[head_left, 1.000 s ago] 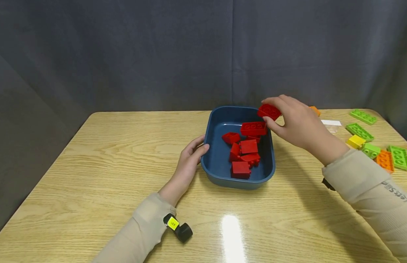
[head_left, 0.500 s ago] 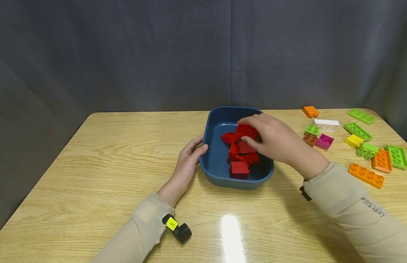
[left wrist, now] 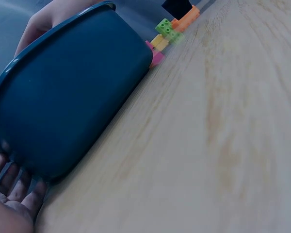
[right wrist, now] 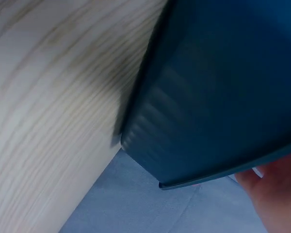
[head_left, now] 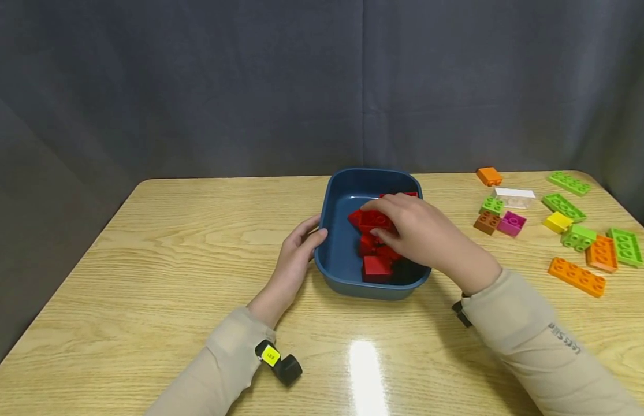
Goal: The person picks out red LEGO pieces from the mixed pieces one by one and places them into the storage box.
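A blue plastic bin (head_left: 373,290) stands on the wooden table, holding several red toy bricks (head_left: 377,267). My left hand (head_left: 298,248) holds the bin's left side, thumb at the rim and fingers against the outer wall. In the left wrist view, the fingers (left wrist: 22,187) touch that wall near a corner. Reaching in over the right rim, my right hand (head_left: 417,231) pinches a red brick (head_left: 373,221) between thumb and fingers, just above the others. It covers part of the pile. From the right wrist, the bin's outer wall (right wrist: 208,97) hides the brick.
On the right of the table lie loose bricks: an orange long brick (head_left: 577,277), a brown one (head_left: 487,222), a magenta one (head_left: 511,223), a clear one (head_left: 514,198), a yellow one (head_left: 558,222) and several green ones (head_left: 579,237). A dark curtain (head_left: 249,86) hangs behind the table.
My right hand has moved left and down from above the right rim into the bin, with a red brick between its fingers. The left hand stays at the bin's left side.
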A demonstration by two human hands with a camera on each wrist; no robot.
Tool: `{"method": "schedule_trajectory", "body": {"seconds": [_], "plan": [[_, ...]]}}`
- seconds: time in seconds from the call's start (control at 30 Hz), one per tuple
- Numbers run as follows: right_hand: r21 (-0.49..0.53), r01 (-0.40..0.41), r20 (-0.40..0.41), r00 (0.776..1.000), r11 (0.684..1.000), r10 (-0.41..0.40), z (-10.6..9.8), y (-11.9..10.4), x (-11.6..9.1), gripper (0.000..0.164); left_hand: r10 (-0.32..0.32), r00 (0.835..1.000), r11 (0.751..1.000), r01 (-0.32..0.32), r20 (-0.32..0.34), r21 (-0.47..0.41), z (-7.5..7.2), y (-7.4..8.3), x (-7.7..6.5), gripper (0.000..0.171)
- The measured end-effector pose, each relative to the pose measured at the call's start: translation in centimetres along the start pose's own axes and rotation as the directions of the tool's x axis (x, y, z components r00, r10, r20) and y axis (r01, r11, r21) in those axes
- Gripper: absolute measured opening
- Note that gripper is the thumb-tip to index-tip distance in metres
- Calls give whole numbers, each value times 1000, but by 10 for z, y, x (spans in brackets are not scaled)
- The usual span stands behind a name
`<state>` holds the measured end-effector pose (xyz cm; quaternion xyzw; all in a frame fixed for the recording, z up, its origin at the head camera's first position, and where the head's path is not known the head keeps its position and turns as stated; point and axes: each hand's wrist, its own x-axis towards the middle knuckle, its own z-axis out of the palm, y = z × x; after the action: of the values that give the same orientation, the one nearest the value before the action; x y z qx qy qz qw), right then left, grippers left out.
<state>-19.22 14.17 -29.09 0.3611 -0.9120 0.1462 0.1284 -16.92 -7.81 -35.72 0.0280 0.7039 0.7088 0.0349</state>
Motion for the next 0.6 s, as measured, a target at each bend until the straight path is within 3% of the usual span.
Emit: {"method": "schedule_trajectory", "body": {"seconds": [0.27, 0.6], "plan": [[0, -30, -32, 999, 1000, 30, 0, -1, -5, 39, 13, 1000, 1000, -13, 7, -13, 2, -1, 1, 44], [-36, -101, -13, 995, 994, 101, -12, -2, -20, 41, 31, 999, 998, -30, 27, -53, 0, 0, -1, 43]]}}
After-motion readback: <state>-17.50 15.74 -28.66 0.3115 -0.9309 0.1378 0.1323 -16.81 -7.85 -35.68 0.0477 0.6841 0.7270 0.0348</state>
